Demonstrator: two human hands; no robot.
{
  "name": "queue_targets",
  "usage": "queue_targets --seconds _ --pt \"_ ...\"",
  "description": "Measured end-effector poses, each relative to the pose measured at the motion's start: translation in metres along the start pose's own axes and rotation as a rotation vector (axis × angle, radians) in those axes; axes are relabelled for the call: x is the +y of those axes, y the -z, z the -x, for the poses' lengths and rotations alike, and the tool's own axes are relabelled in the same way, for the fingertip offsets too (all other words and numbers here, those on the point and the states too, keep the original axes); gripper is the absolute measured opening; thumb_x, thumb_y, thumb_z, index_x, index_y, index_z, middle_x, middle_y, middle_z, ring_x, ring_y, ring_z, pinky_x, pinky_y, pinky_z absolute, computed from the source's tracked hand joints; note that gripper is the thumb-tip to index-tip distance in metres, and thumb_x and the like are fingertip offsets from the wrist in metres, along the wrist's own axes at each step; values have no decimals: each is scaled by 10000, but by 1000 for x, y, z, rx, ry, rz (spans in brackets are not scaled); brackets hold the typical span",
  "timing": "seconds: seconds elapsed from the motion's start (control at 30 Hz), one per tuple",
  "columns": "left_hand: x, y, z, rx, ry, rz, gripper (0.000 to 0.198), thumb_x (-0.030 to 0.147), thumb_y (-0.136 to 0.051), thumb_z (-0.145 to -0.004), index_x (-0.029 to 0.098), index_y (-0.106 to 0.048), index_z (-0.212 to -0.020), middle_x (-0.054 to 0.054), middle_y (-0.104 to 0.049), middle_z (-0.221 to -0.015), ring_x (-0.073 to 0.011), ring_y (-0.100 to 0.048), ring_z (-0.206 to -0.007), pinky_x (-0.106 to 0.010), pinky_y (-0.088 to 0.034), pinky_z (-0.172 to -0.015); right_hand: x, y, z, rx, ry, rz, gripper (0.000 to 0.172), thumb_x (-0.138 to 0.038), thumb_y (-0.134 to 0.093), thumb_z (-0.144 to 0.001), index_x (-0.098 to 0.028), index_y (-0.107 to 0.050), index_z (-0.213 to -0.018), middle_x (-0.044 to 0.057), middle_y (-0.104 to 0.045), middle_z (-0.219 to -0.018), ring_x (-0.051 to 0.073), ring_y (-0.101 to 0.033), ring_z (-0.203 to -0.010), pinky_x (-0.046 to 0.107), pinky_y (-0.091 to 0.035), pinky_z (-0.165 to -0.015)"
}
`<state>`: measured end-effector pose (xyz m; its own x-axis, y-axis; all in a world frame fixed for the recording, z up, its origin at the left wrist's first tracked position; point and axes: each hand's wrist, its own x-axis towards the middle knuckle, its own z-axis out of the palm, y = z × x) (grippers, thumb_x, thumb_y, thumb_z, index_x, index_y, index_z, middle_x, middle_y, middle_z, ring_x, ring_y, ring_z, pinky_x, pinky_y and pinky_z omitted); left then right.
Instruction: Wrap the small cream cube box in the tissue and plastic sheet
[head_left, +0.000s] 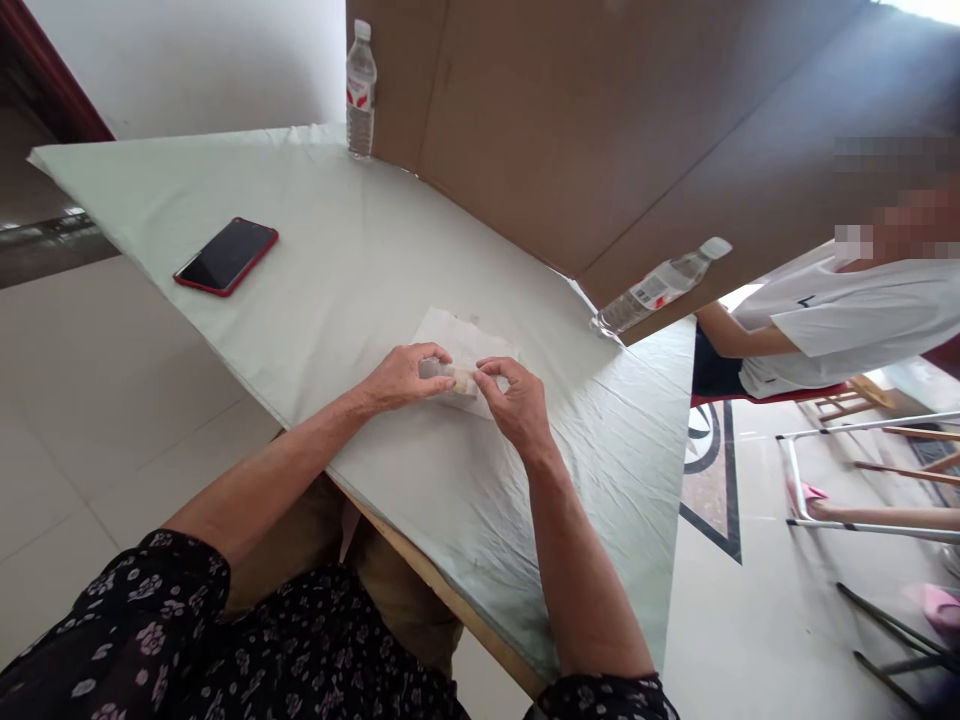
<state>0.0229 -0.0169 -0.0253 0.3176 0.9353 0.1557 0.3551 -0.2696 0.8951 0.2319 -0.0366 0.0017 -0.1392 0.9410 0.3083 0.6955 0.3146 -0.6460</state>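
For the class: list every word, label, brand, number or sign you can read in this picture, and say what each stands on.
No text can be read for certain.
Label on the upright bottle: red print, too small to read.
Label on the leaning bottle: barcode-like block and red mark, too blurred.
White shirt: small dark mark, no legible letters.

A creased covering [322,290] with a soft sheen, cloth or plastic, dressed the surface [607,520], whose exposed edge [450,597] looked wooden. The sheet [435,327] appeared papery, the panel [525,130] matt cardboard, the bottles [361,125] clear shiny plastic, the phone screen [227,257] glossy.
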Motion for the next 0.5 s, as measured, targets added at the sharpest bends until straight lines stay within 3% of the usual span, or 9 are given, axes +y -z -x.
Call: queue_targets --seconds 0.07,0.23,0.4,0.5 --pt "-2 -4 -2 20 35 13 318 446 -674 -777 197 -704 -973 -47 -750 -989 -212 -681 -883 -319 -543 -771 3 -3 0 -12 -46 -70 155 -347 -572 -850 -227 -644 -782 55 -769 -952 219 -695 -904 373 -495 -887" --pt "-3 -9 -5 51 42 129 236 410 -660 -781 178 -668 -825 -58 -760 -1002 -171 -667 -844 -275 -518 -732 8 -10 1 -41 -124 -175 178 -374 -571 -831 -219 -648 -789 33 -744 -850 195 -654 -812 333 -494 -807" --pt "0 -13 -10 47 71 169 271 422 -644 -765 158 -666 -817 -48 -729 -838 -134 -604 -690 -242 -461 -611 11 -12 3 -21 -125 -182 191 -382 -561 -824 -214 -635 -773 24 -707 -780 185 -618 -751 318 -469 -747" --pt "1 -15 -10 46 80 208 271 422 -644 -743 156 -650 -790 -47 -718 -839 -121 -580 -664 -233 -445 -588 9 -11 4 -9 -130 -189 192 -385 -559 -822 -216 -627 -759 17 -691 -758 179 -602 -735 311 -464 -737"
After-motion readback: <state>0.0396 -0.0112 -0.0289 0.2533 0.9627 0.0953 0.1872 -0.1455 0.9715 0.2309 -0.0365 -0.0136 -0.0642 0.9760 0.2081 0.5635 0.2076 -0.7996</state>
